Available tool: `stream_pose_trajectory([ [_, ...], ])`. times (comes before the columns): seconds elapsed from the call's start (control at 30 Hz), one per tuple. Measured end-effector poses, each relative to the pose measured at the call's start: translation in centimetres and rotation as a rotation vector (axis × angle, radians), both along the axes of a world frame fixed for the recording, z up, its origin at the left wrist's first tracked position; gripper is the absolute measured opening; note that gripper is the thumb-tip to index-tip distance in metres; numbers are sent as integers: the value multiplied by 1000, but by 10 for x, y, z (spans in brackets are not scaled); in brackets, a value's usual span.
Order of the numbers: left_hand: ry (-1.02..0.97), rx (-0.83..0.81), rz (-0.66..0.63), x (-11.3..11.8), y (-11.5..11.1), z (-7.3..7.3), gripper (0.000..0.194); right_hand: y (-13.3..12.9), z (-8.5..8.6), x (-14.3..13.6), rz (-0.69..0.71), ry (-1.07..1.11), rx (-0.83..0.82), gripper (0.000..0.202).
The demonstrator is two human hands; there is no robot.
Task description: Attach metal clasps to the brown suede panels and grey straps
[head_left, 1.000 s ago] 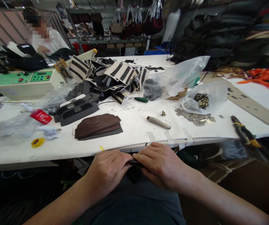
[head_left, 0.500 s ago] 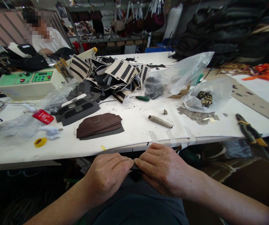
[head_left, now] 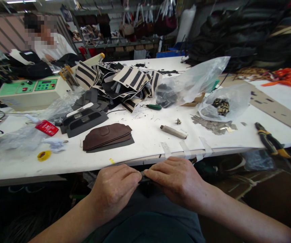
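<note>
My left hand [head_left: 118,190] and my right hand [head_left: 177,180] are both closed in front of my body, just below the table's front edge, with their fingertips nearly meeting. Between them shows a sliver of a dark piece [head_left: 143,174]; both hands pinch it, but its shape is mostly hidden. Beyond my left hand lies a stack of brown leather pieces [head_left: 107,135] on the white table [head_left: 84,161]. A beige-handled tool [head_left: 173,131] rests beyond my right hand.
Pliers [head_left: 272,140] lie at the right edge. A red bottle [head_left: 46,128], yellow tape roll [head_left: 44,155] and machine [head_left: 33,92] are on the left. Striped pieces [head_left: 131,78] and a bag of metal parts [head_left: 233,101] lie farther back. A person [head_left: 51,45] sits at back left.
My hands have shifted slightly left and the gap between their fingertips is a little wider. The dark piece shows slightly more. The table things look unmoved.
</note>
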State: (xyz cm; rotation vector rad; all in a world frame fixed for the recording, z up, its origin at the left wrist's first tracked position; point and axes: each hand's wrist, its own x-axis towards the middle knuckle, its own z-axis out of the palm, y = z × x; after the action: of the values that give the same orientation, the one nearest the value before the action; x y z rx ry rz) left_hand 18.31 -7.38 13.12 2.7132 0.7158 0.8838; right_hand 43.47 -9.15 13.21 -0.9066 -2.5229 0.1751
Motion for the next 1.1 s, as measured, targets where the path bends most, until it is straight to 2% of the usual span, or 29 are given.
stream_pose_trajectory([
  [0.13,-37,-46,-4,3,0,-11,23,1,-9,0,29,13,32,29],
  [0.33,-28,-132,61,2,3,-45,13,4,-37,-5,-23,83,-87,22],
  [0.4,-42,-104,109,0,5,-52,12,2,-47,-4,-134,183,-83,26],
  [0.47,-71,-65,172,-2,6,-55,14,-3,-54,-4,-331,334,-55,31],
  [0.5,-83,-47,201,-2,5,-56,14,-6,-57,-5,-430,422,-67,27],
  [0.53,-89,-27,229,-1,3,-55,14,-10,-59,-8,-503,508,-121,21],
  [0.6,-78,22,280,3,-2,-54,13,-17,-61,-18,-553,666,-352,13],
  [0.67,-48,72,315,9,-9,-53,12,-21,-62,-33,-533,809,-645,21],
  [0.73,-21,95,331,13,-17,-54,14,-20,-63,-49,-520,994,-849,32],
  [0.87,52,71,339,12,-30,-60,28,-11,-72,-72,-452,1338,-1067,36],
  [0.97,142,25,297,7,-32,-69,42,-1,-92,-80,-436,1586,-1187,34],
  [1.03,197,-11,250,5,-29,-77,53,4,-108,-81,-476,1729,-1237,37],
  [1.1,241,-45,227,5,-25,-87,60,6,-122,-81,-576,1805,-1279,42],
])
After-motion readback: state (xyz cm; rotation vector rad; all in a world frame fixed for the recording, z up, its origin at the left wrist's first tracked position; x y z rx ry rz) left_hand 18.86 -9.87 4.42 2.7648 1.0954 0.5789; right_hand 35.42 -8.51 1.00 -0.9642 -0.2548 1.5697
